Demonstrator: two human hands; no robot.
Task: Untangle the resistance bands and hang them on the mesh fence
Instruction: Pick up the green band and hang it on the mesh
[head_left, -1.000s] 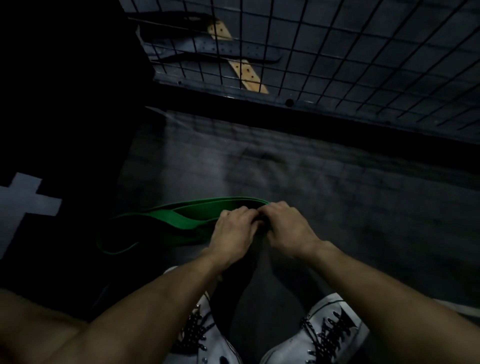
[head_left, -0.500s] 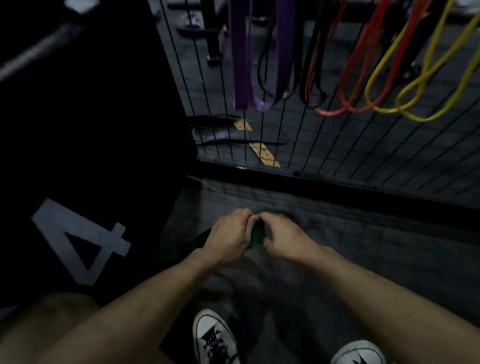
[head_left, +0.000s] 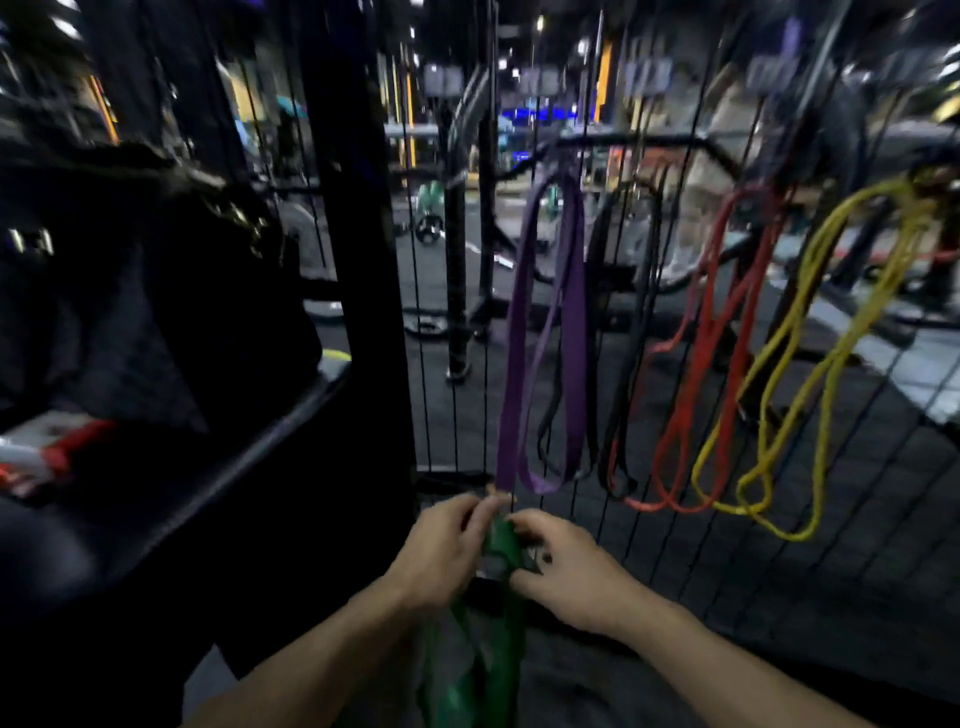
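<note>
Two hands occupy the lower centre of the frame, and one green band (head_left: 501, 540) is held between them; its loose length hangs down past the wrists to the bottom edge. On the mesh fence (head_left: 452, 312), which fills the centre and right of the frame, hang one purple band (head_left: 574, 332), black bands (head_left: 631, 338) whose number cannot be told, red bands (head_left: 711, 343) that appear to be two, and yellow bands (head_left: 815, 364) that appear to be two or three; blur prevents a firm count. Compared with half a second earlier, the view has tilted upward: the shoes at the bottom edge are gone, the full length of the hanging bands now shows, and the hands with the green band have risen from near the floor to just below the lower end of the purple band. The left hand (head_left: 441, 551) has its fingers curled round the left side of the green band's upper end, fingertips at the top. The right hand (head_left: 563, 561) pinches the band's right side with curled fingers and thumb. The two hands sit close together, nearly touching, both clamped on the band. A black post (head_left: 358, 260) stands left of centre, and dark bags (head_left: 156, 270) lie on a black shelf (head_left: 249, 452) at the left of the frame.
</note>
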